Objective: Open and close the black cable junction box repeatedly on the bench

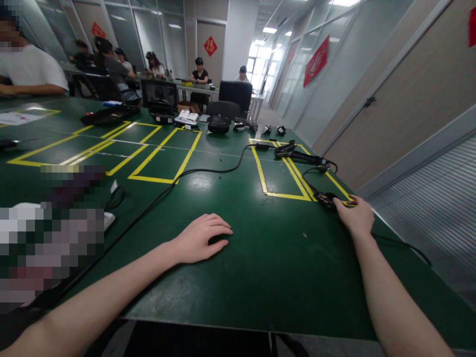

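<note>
My left hand [203, 239] lies palm down on the green table [260, 258], fingers stretched out and holding nothing. My right hand [357, 215] reaches to the table's right edge, its fingertips on a small black device with orange buttons [326, 199]. A black cable runs from that device up to a black tool [302, 155] lying across the yellow tape lines.
Yellow tape rectangles [163, 153] mark the table. A long black cable [208, 171] crosses the middle. Headphones [218, 124], boxes and a tray [107, 115] sit at the far side. Several people sit at the back and far left. A blurred patch covers the near left.
</note>
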The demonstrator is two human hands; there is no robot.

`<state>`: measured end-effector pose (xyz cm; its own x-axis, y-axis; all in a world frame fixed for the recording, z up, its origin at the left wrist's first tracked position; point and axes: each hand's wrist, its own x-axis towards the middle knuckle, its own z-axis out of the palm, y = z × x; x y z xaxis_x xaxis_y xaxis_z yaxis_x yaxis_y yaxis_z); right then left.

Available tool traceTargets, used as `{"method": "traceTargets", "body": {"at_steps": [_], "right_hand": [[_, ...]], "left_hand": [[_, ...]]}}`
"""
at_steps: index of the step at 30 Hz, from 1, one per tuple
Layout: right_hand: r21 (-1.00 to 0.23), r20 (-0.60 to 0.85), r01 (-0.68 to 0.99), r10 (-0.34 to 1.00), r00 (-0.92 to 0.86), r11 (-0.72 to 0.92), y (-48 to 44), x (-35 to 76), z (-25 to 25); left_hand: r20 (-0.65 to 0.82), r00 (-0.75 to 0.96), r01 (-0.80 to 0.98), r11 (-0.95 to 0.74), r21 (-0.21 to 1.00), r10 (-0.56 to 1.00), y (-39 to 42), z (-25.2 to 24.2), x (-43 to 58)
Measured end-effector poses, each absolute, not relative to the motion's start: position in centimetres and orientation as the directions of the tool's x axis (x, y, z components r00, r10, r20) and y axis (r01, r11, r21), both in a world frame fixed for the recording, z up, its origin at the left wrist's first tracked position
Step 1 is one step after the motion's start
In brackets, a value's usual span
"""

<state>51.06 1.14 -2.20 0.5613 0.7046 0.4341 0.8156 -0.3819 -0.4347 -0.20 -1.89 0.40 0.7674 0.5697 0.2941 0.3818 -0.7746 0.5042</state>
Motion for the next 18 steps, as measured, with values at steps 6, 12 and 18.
{"method": "traceTargets", "body": {"at_steps": [6, 12, 18], "right_hand": [[-0.445, 0.421, 0.829, 0.738, 0.527, -0.338, 0.9, 49.1, -0.9], [-0.486, 0.436, 0.804, 0.702, 0.563, -0.342, 0.7, 48.7, 0.0], [-0.436, 0.296, 0.789, 0.759, 0.58, -0.432, 0.9, 48.2, -0.2]], "left_hand": [[0.326, 0.763, 0.375, -0.794, 0.479, 0.557, -1.9, 0.3, -0.1], [0.318, 0.768, 0.377, -0.794, 0.477, 0.556, -1.8, 0.3, -0.2], [0.318, 0.767, 0.377, -0.793, 0.479, 0.557, -1.8, 0.4, -0.2]]}}
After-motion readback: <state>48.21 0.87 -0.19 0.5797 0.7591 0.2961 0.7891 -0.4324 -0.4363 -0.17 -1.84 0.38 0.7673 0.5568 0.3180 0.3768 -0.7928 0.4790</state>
